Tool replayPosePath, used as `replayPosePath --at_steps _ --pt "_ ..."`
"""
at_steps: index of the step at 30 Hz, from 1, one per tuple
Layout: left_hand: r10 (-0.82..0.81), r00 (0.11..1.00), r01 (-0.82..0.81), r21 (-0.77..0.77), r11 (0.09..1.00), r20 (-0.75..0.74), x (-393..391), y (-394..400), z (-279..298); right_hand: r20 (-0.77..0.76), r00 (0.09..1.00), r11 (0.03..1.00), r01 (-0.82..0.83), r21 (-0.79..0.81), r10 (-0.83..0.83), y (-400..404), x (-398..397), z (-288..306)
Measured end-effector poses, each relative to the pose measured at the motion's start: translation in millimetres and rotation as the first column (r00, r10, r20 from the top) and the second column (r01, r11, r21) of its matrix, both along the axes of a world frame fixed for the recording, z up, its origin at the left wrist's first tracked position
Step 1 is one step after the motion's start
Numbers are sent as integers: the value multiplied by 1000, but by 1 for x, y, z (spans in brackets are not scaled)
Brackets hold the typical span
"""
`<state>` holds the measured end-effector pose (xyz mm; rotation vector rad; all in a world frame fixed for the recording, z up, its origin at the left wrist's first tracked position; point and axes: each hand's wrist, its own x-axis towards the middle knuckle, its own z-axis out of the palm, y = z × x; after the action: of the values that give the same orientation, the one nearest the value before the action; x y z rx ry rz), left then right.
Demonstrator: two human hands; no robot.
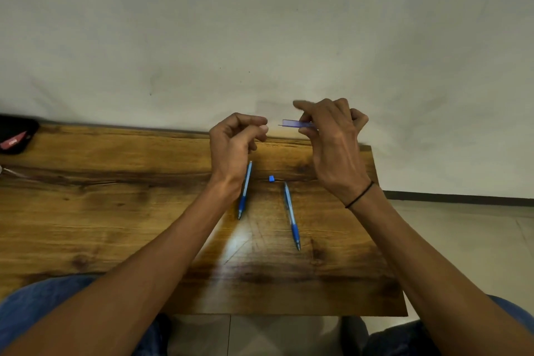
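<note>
Held up over the far edge of the brown wooden table [115,211]: a slim translucent violet-blue plastic lead case [296,124], lying level, pinched between thumb and fingers of the right hand [332,147], with a thin dark lead [279,125] poking from its left end. Just left of that tip, apart from it, the left hand [234,141], fingers curled, thumb and forefinger tips together; impossible to tell whether pinching anything. Down on the table, a blue-and-clear plastic mechanical pencil [245,191] beside the left wrist, a second such pencil [291,215] to its right, and a small blue plastic cap [271,178] between their far ends. At the far left, a black pouch with a red label [16,136].
</note>
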<state>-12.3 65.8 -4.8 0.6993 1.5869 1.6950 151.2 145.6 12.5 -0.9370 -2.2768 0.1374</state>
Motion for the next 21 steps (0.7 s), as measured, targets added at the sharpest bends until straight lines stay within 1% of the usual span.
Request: replayPosePath --at_steps 2,6,10,13,17,21 --pt "-22 999 22 9 1000 -41 2 0 -1 -10 1000 1000 8 4 -8 1 0 1" --pt "-17 996 19 13 1000 -85 2 0 -5 19 1000 999 12 48 -13 3 2 0" --pt "-16 996 17 12 1000 -91 1 2 -6 11 1000 999 25 30 -25 2 0 -1" --pt "-27 994 29 19 999 -106 2 1 -6 25 999 998 23 65 -24 3 1 -1" --pt "-34 993 37 24 999 -112 3 2 -6 29 999 998 45 49 -46 2 0 -2" --pt "-43 991 46 22 999 -129 3 1 -7 39 999 996 30 82 -34 2 1 -1"
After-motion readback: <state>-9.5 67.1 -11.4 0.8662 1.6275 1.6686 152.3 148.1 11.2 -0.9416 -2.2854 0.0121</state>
